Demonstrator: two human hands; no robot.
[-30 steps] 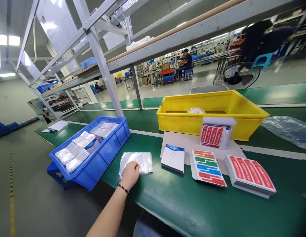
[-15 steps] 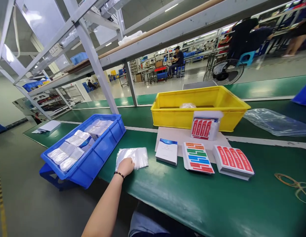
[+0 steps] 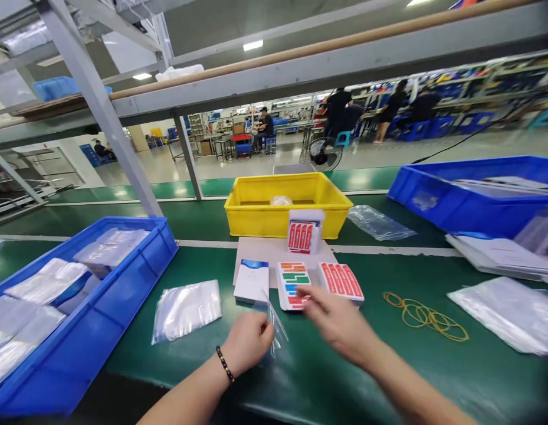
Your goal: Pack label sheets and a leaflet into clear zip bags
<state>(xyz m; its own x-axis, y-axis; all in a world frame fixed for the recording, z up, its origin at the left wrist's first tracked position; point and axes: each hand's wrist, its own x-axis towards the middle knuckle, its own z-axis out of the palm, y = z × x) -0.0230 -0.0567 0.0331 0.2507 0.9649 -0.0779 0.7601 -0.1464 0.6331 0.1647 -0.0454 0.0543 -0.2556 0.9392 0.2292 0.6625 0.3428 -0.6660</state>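
My left hand is closed on a clear plastic bag, which sticks out past its fingers over the green table. My right hand, slightly blurred, has its fingers stretched over the near edge of a stack of cards with orange, green, blue and red labels; I see nothing held in it. Left of that lies a stack of white booklets with a blue top edge. To its right is a stack of red-and-white cards. A pile of clear bags lies left of my left hand.
A blue bin with bagged packs stands at left. Behind the stacks is a yellow bin, with a holder of red-striped cards before it. Rubber bands, more bags and another blue bin are at right.
My left hand has left the bag pile and moved right, now with a clear bag in it. My right hand has come into view. The view has turned to the right.
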